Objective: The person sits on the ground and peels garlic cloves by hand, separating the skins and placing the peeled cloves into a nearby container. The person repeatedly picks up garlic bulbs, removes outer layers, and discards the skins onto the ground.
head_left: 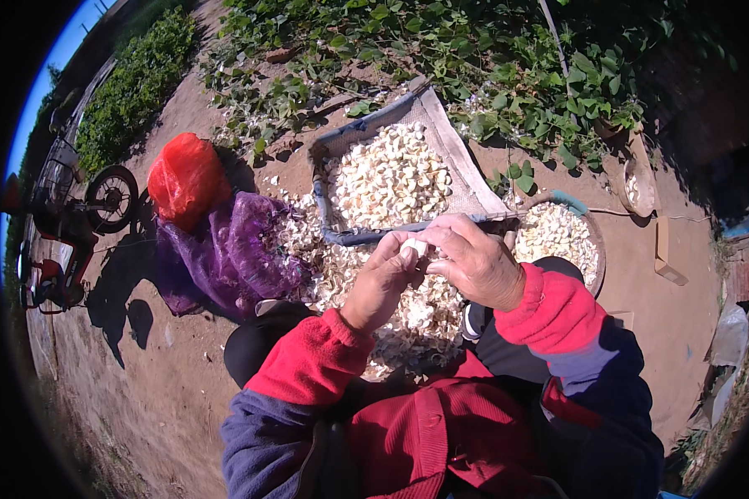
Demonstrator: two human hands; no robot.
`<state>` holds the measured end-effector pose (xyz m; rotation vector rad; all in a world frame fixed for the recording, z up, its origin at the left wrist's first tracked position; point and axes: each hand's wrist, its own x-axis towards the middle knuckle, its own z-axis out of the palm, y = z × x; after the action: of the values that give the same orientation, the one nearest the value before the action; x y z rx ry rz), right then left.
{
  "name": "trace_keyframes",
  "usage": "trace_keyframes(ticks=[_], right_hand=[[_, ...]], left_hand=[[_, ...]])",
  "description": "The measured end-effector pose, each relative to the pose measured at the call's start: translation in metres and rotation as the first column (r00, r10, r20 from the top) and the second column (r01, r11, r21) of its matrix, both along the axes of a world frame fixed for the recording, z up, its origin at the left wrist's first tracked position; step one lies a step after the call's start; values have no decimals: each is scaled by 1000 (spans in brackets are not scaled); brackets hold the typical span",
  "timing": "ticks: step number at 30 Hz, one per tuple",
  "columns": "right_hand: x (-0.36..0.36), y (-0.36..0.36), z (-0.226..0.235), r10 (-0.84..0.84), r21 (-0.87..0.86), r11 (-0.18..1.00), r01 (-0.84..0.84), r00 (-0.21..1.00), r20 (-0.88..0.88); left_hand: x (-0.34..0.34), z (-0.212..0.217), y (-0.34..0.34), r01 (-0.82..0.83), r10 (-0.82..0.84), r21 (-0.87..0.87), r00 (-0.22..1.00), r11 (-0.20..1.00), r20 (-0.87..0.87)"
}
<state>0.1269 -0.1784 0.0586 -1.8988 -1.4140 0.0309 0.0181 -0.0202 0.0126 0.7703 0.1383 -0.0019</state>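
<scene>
A pale garlic clove point(414, 246) is pinched in the fingertips of my left hand point(377, 284). Close against it, the fingers of my right hand point(478, 263) are curled inward, thumb and forefinger together; whether they also grip the clove or a bit of its skin is too small to tell. Both hands are just in front of a shallow, blue-edged fabric tray point(466, 170) heaped with whitish garlic cloves point(387, 175). Below the hands, a pile of papery garlic skins point(420, 320) spreads on the ground between my feet.
A purple mesh sack point(216, 254) and a red plastic bag point(185, 179) lie at the left. To the right are a round basket of cloves point(558, 237), a scoop point(638, 179) and a cardboard piece point(667, 254). A motorbike point(66, 224) stands far left; leafy vines point(508, 62) grow behind.
</scene>
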Motion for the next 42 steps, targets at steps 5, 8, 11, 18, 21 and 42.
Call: trace_keyframes(ticks=[5, 8, 11, 18, 21, 42], right_hand=[[13, 41, -16, 223, 281, 942, -184, 968, -112], [17, 43, -25, 286, 327, 928, -178, 903, -321], [8, 42, -30, 207, 251, 967, -35, 683, -701], [22, 45, -27, 26, 2, 1000, -28, 920, -390], [18, 41, -29, 48, -32, 998, -61, 952, -301], [-30, 68, -53, 13, 126, 989, 81, 792, -610]], left_hand=[[-7, 2, 10, -15, 13, -24, 999, 1000, -47], [-11, 0, 17, 12, -25, 174, 997, 985, 75], [-15, 0, 19, -39, 19, 488, 999, 872, 46], [-13, 4, 20, -162, 190, 496, 982, 853, -7], [-10, -1, 23, -225, 266, 435, 963, 872, -34], [-6, -20, 14, -404, 440, 288, 895, 868, -70]])
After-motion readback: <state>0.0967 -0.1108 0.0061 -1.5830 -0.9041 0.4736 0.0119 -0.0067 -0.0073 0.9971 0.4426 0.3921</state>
